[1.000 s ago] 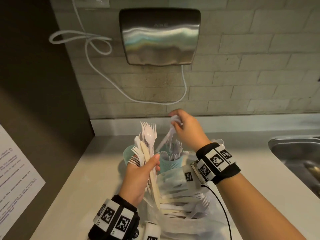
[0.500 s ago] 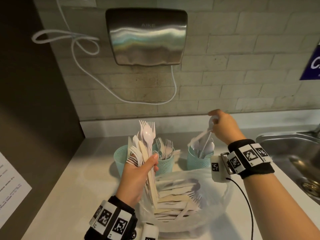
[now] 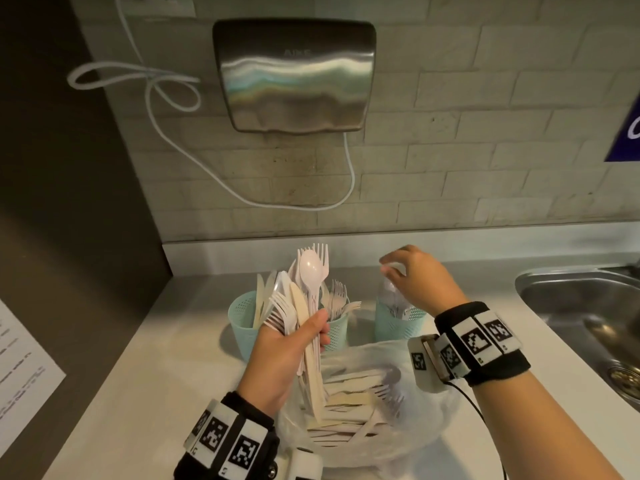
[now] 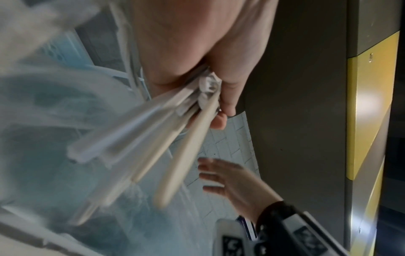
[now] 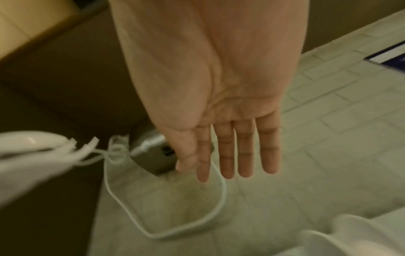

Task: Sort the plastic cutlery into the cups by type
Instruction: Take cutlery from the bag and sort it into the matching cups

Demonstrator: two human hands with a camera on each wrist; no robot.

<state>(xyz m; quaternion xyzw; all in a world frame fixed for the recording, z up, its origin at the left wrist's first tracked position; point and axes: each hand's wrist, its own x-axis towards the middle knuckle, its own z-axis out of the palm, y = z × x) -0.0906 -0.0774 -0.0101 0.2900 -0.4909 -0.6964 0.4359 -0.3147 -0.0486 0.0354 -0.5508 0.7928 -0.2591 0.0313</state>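
Note:
My left hand (image 3: pixel 294 344) grips an upright bundle of plastic cutlery (image 3: pixel 304 292), with forks, knives and a white spoon fanned at the top; the left wrist view shows the handles (image 4: pixel 166 138) clamped in the fist. Three teal mesh cups stand behind: the left cup (image 3: pixel 242 323) holds knives, the middle cup (image 3: pixel 337 332) forks, the right cup (image 3: pixel 394 323) spoons. My right hand (image 3: pixel 412 275) hovers just over the right cup, fingers straight and empty (image 5: pixel 228 152). More cutlery lies in a clear plastic bag (image 3: pixel 398 410) in front.
A steel hand dryer (image 3: pixel 294 74) with a looping white cord (image 3: pixel 166 133) hangs on the tiled wall. A sink (image 3: pixel 588 313) is sunk into the counter at the right. A dark panel with a paper notice (image 3: pixel 20 368) bounds the left.
My right hand carried a spoon from the middle cup over to the right cup and let it go there; it now hangs empty above that cup. The left hand kept its bundle.

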